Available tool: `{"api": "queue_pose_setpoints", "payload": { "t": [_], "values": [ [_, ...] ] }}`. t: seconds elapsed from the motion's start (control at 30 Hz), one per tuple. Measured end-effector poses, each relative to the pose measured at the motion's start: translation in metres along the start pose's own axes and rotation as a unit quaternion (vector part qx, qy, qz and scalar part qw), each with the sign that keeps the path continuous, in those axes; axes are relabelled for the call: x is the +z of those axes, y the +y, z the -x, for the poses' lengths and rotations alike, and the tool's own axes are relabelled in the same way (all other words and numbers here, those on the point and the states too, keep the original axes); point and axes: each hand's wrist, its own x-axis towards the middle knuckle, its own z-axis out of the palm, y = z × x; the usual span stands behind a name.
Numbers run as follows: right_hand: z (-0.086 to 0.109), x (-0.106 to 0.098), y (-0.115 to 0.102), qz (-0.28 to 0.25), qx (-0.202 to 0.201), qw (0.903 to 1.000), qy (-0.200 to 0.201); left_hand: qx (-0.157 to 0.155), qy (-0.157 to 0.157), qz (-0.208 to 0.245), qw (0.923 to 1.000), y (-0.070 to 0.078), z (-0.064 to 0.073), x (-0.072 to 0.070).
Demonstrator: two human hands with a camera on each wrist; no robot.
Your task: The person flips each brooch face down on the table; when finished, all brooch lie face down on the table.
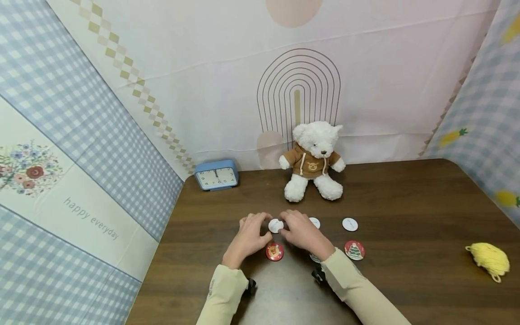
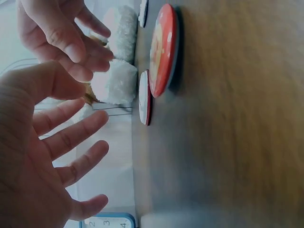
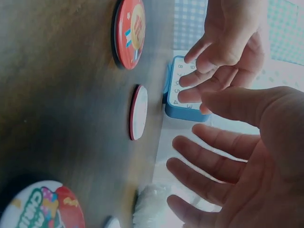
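Observation:
Both hands hover low over the dark wooden table (image 1: 406, 203), one on each side of a small round badge lying white side up (image 1: 276, 225). My left hand (image 1: 253, 230) has its fingers (image 2: 71, 137) spread and holds nothing. My right hand (image 1: 298, 230) is spread the same way, fingers (image 3: 209, 147) apart and a little above the table. In the wrist views neither hand touches the white badge (image 2: 144, 97) (image 3: 138, 111). A red badge (image 1: 274, 251) (image 2: 163, 50) (image 3: 129, 33) lies just nearer to me, between the wrists.
Two more white-side-up badges (image 1: 314, 222) (image 1: 350, 224) and a Christmas-tree badge (image 1: 354, 250) lie to the right; a colourful badge (image 3: 38, 209) sits under my right wrist. A teddy bear (image 1: 313, 160) and blue clock (image 1: 216, 174) stand at the back, with yellow yarn (image 1: 489, 259) far right.

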Motion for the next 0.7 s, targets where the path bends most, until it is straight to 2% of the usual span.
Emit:
{"api": "queue_pose_setpoints", "payload": {
  "t": [0.33,0.7],
  "values": [
    [0.012,0.002,-0.009,0.058,0.002,0.9983,0.000,-0.006,-0.017,-0.004,0.9998,-0.003,0.014,0.003],
    [0.021,0.016,-0.021,0.055,0.038,0.9974,-0.026,-0.004,-0.048,-0.035,0.9982,-0.002,0.028,0.007]
  ]
}}
